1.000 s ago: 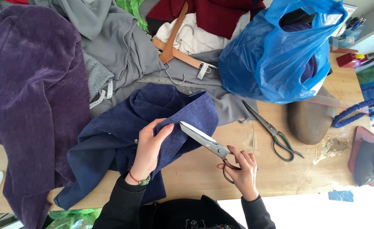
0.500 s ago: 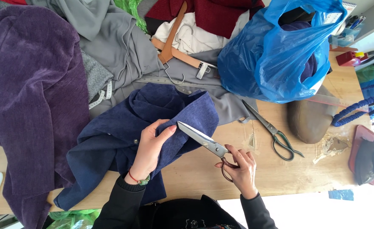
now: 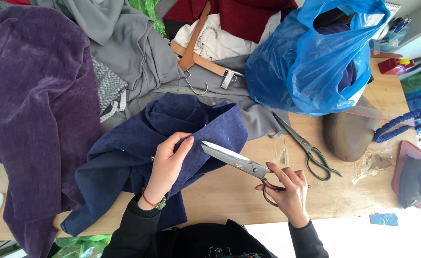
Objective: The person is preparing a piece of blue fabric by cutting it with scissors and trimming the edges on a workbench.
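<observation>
Head view looks down on a wooden table [image 3: 229,191] heaped with cloth. The left hand [image 3: 168,165] pinches the edge of a navy blue fabric [image 3: 138,157], fingers curled over its fold, thumb under it. The right hand [image 3: 287,191] has its fingers through the red-brown handles of large scissors [image 3: 239,162]; the blades are pressed together and point left toward the fabric, tip just beside the left fingers. The navy fabric lies crumpled at the near middle of the table, its lower edge hanging over the table's front.

A purple plush cloth [image 3: 33,105] covers the left side. Grey garments [image 3: 124,43] lie behind the navy piece, with a wooden clip hanger [image 3: 196,52] on white and dark red cloth. A blue plastic bag [image 3: 315,62], bulging and knotted open at the top, stands right of centre, dark cloth showing inside. A second pair of scissors [image 3: 310,153] with dark green handles lies flat beside it, near a brown rounded pad [image 3: 349,134]. A small blue rectangular label [image 3: 383,219] sits at the table's near right edge.
</observation>
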